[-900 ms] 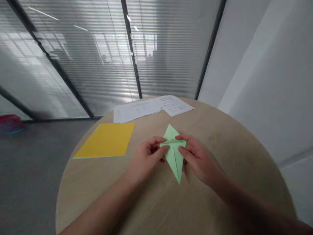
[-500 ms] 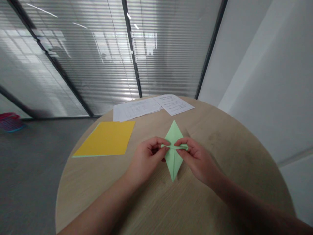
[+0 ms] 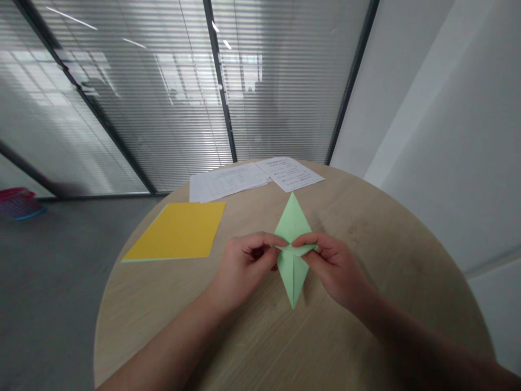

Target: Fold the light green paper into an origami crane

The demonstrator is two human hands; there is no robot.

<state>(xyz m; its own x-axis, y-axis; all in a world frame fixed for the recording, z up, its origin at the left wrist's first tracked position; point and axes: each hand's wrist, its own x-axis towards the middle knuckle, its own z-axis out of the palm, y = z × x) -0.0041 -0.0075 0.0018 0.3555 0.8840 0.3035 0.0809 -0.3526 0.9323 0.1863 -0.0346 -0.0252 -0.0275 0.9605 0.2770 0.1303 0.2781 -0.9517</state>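
Observation:
A light green folded paper [image 3: 292, 222], kite-shaped with points toward and away from me, is held at the middle of the round wooden table [image 3: 366, 228]. My left hand [image 3: 246, 263] pinches its left corner between thumb and fingers. My right hand [image 3: 336, 266] pinches its right corner the same way. The paper's upper flap stands raised toward the far side, and its lower point rests near the tabletop. Both hands meet at the paper's widest line.
A yellow sheet [image 3: 179, 231] lies flat on the table's left side. White printed sheets [image 3: 252, 176] lie at the far edge. Behind the table are glass walls with blinds, a white wall at the right, and a red basket [image 3: 16, 202] on the grey floor.
The green paper's upper flap has opened and risen, growing taller toward the far side. Both hands kept their pinch and shifted slightly right and toward me.

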